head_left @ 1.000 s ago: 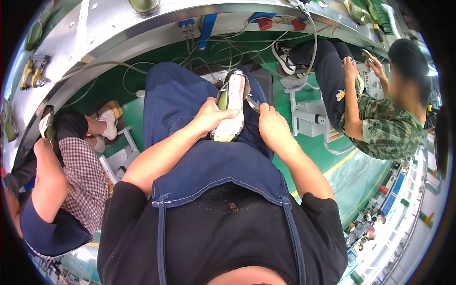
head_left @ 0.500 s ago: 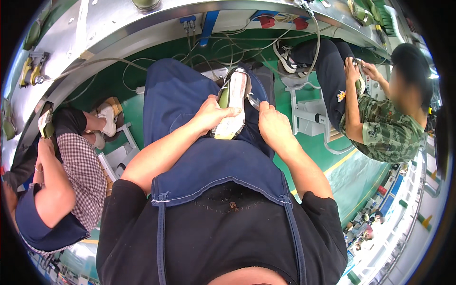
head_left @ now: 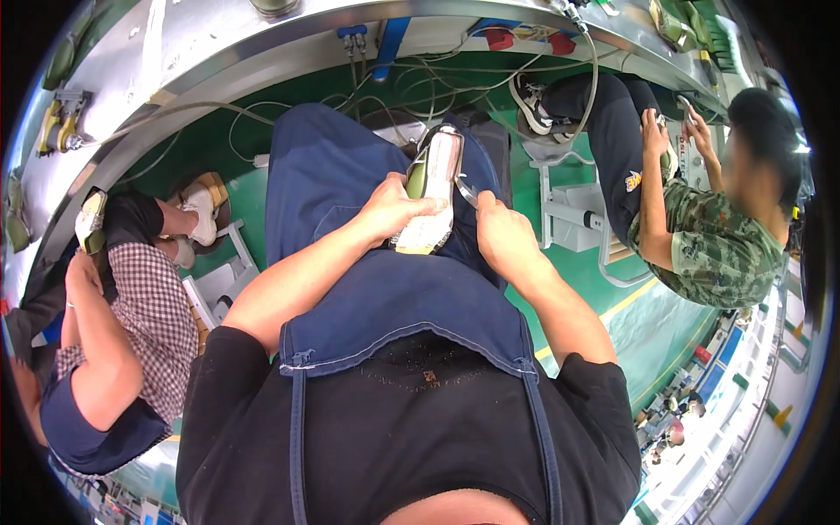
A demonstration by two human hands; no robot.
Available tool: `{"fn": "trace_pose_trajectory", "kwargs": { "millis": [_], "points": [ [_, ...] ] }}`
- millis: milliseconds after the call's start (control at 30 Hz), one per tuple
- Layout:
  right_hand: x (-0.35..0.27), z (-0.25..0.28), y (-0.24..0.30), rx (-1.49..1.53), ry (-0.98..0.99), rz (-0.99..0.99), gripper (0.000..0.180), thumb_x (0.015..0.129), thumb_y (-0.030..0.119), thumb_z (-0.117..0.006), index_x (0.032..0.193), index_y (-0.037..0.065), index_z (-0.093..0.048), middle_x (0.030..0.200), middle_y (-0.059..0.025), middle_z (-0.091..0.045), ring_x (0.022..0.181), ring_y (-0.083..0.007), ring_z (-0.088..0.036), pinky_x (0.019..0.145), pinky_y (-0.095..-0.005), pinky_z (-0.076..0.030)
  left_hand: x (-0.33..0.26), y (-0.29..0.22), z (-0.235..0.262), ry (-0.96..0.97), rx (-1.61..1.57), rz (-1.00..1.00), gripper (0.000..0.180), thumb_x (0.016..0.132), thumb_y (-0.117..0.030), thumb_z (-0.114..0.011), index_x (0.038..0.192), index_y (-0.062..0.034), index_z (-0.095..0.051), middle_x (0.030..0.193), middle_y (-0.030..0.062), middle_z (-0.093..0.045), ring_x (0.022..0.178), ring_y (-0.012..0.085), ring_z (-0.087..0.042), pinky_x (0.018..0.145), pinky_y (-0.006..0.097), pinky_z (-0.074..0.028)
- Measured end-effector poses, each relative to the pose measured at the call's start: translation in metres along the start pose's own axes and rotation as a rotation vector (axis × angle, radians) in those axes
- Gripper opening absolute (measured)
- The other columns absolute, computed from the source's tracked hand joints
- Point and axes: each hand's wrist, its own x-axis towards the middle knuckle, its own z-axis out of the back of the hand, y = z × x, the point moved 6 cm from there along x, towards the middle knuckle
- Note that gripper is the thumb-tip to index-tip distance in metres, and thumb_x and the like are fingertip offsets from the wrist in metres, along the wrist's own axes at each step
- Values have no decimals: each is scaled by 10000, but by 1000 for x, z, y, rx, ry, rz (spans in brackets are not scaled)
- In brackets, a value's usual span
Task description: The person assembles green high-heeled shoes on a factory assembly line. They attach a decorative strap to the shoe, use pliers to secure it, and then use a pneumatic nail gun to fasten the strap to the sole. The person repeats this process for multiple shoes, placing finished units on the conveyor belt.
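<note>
On my lap lies a shoe upper (head_left: 444, 166) with green sides, its pale underside turned up and its dark tip pointing away from me. My left hand (head_left: 391, 213) grips it from the left, thumb pressed across the underside. In my right hand (head_left: 506, 234) is a slim metal hand tool (head_left: 467, 190) with a curved end, its handle mostly hidden by the fingers. The tool's tip is at the shoe's right edge, around mid-length. Whether the tip touches the edge I cannot tell. Under the shoe is my blue apron (head_left: 324, 192).
A metal workbench (head_left: 219, 61) curves across the far side, with hoses (head_left: 429, 79) hanging beneath. At left, a person in a checked garment (head_left: 153, 297) holds a similar shoe (head_left: 89, 219). At right, another in a camouflage shirt (head_left: 709, 254) sits on a white-framed seat (head_left: 573, 210) with shoe and tool.
My hands stay at the shoe, the tool's angle shifting slightly at its edge. The person at right has lifted their tool hand away from their shoe. The whole view has shifted a little.
</note>
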Motion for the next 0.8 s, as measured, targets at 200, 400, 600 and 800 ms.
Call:
{"fn": "trace_pose_trajectory", "kwargs": {
  "millis": [200, 400, 600, 800],
  "points": [
    [0, 2, 9, -94, -33, 49, 88, 935, 39, -537, 992, -26, -521, 857, -254, -707, 750, -380, -754, 662, -452, -619, 7, 10, 1, -11, -35, -22, 777, 739, -371, -931, 1123, 175, -533, 1010, 253, -707, 892, 254, -739, 786, 360, -597],
    [2, 6, 1, -10, -3, 64, 70, 911, -3, -520, 976, -30, -522, 847, -276, -705, 770, -434, -742, 690, -493, -608, 10, 11, 3, 12, -39, -36, 778, 737, -381, -935, 1109, 174, -537, 1006, 255, -707, 899, 256, -740, 780, 365, -593],
    [4, 9, 1, 14, 41, 86, 84, 899, -16, -521, 980, -36, -516, 849, -287, -703, 780, -445, -738, 703, -504, -602, 8, 5, 4, 24, -14, -29, 747, 731, -357, -929, 1106, 183, -574, 1021, 254, -722, 898, 265, -746, 785, 373, -592],
    [3, 4, 11, -205, -84, 153, 80, 901, 36, -580, 948, -8, -533, 785, -199, -691, 686, -335, -751, 582, -420, -611, -2, -11, 4, -8, -11, -9, 605, 736, -293, -909, 1056, 158, -664, 972, 226, -748, 866, 245, -753, 789, 376, -591]
  ]
}}
